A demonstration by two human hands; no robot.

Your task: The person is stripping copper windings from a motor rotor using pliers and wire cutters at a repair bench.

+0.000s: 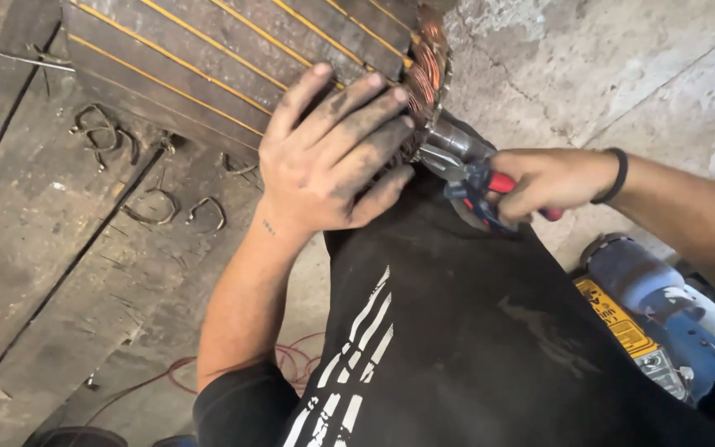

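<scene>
A large dark motor rotor (208, 58) with yellow slot strips and copper windings (429, 58) lies tilted across the top of the head view. My left hand (333, 153), blackened with grime, lies flat with fingers spread on the rotor's end near the copper. My right hand (544, 182), with a black band on the wrist, grips red-and-blue-handled pliers (472, 189). The plier jaws sit at the rotor's steel shaft (455, 141) just below the windings.
Bent wire hooks (159, 203) lie scattered on worn wooden planks (35, 248) at left. A yellow-and-grey power tool (635, 327) rests at lower right. Thin red wire (291, 360) coils on the concrete floor (622, 74). My black-clothed knee (473, 331) fills the lower middle.
</scene>
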